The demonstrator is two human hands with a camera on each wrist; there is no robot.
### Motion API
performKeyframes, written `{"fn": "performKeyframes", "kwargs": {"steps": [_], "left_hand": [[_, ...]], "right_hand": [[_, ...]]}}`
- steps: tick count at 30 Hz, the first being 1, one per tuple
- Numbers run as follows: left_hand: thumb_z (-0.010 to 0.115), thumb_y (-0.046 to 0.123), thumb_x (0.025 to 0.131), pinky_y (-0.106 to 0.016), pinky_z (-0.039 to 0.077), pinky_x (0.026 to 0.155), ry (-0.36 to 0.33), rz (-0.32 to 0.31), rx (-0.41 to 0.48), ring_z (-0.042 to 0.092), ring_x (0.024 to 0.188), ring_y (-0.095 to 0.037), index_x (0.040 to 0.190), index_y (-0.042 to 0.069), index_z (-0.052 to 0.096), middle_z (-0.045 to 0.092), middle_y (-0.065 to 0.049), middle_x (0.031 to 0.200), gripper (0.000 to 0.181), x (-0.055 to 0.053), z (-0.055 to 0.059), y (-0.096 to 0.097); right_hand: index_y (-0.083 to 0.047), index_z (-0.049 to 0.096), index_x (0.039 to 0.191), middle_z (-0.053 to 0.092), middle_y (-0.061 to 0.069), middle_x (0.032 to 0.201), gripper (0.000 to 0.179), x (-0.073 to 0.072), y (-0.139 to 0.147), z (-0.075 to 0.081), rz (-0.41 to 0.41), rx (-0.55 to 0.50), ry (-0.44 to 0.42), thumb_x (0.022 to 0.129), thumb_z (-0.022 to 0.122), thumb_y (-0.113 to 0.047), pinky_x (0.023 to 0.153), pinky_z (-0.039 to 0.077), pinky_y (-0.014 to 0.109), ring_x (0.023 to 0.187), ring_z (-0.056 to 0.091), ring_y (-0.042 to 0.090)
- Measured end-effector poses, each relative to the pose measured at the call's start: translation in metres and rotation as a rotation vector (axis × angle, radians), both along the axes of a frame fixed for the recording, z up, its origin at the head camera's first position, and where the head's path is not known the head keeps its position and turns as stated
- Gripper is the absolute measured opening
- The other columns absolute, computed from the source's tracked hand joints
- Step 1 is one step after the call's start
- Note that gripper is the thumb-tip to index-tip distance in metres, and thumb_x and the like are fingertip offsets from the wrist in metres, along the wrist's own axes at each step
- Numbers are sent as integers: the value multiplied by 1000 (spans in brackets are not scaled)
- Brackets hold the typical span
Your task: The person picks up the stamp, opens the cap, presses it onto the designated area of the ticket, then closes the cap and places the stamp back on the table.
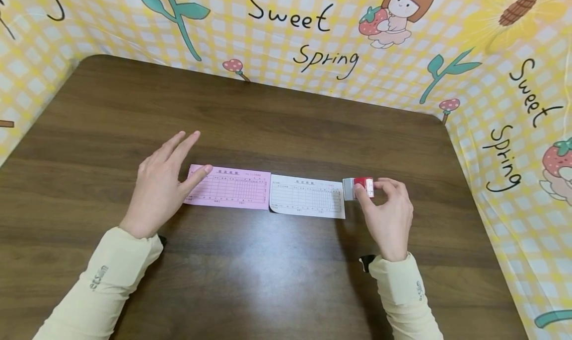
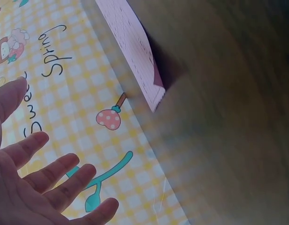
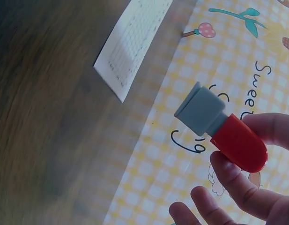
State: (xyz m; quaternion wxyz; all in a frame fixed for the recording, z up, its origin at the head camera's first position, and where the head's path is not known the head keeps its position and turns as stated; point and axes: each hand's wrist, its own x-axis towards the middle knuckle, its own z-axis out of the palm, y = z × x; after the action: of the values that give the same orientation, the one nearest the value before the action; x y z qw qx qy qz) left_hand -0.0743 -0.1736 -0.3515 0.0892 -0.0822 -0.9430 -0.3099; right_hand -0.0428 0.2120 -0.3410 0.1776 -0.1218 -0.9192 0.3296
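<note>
A stamp with a red handle and a grey base (image 3: 200, 112) is pinched between the thumb and fingers of my right hand (image 1: 390, 221). In the head view the stamp (image 1: 363, 187) appears right beside the right end of a white printed form (image 1: 308, 196). A pink printed form (image 1: 237, 188) lies to the left of the white one, their short edges meeting. My left hand (image 1: 156, 186) is spread out by the pink form's left end, its thumb over that end. Nothing is in the left hand (image 2: 46, 183); its fingers are extended in the left wrist view.
Both forms lie on a dark brown wooden table (image 1: 250, 265). A yellow checked cloth (image 1: 286, 42) with drawings and lettering rises behind the table and along its sides. The white form's lower left corner curls slightly.
</note>
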Motion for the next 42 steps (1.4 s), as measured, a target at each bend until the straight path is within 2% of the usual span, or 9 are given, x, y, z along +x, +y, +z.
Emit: {"fn": "performKeyframes", "kwargs": {"steps": [14, 18, 24, 42], "left_hand": [[72, 32, 96, -72, 22, 108, 29, -31, 50, 38, 141, -48, 157, 17, 40, 36, -22, 159, 71, 2, 1, 13], [74, 30, 95, -72, 22, 108, 37, -41, 55, 39, 140, -49, 157, 17, 41, 37, -22, 159, 71, 2, 0, 15], [75, 27, 94, -71, 24, 107, 64, -67, 52, 40, 139, -47, 156, 17, 43, 38, -21, 158, 70, 2, 0, 22], [76, 27, 93, -71, 25, 107, 70, -133, 55, 40, 141, -43, 156, 17, 43, 39, -20, 158, 71, 8, 1, 38]], "right_hand": [[1, 75, 101, 66, 16, 120, 35, 0, -6, 3, -12, -85, -20, 87, 78, -31, 95, 38, 51, 114, 57, 39], [-1, 76, 103, 66, 16, 116, 34, 0, -6, 3, -16, -100, -28, 88, 78, -31, 93, 38, 48, 112, 58, 38], [-4, 76, 104, 67, 13, 110, 30, 0, -9, 4, -18, -126, -29, 88, 78, -30, 86, 37, 42, 102, 64, 31], [-5, 76, 104, 68, 12, 113, 29, -1, -14, 2, -43, -198, -29, 90, 77, -30, 76, 43, 38, 96, 71, 31]]}}
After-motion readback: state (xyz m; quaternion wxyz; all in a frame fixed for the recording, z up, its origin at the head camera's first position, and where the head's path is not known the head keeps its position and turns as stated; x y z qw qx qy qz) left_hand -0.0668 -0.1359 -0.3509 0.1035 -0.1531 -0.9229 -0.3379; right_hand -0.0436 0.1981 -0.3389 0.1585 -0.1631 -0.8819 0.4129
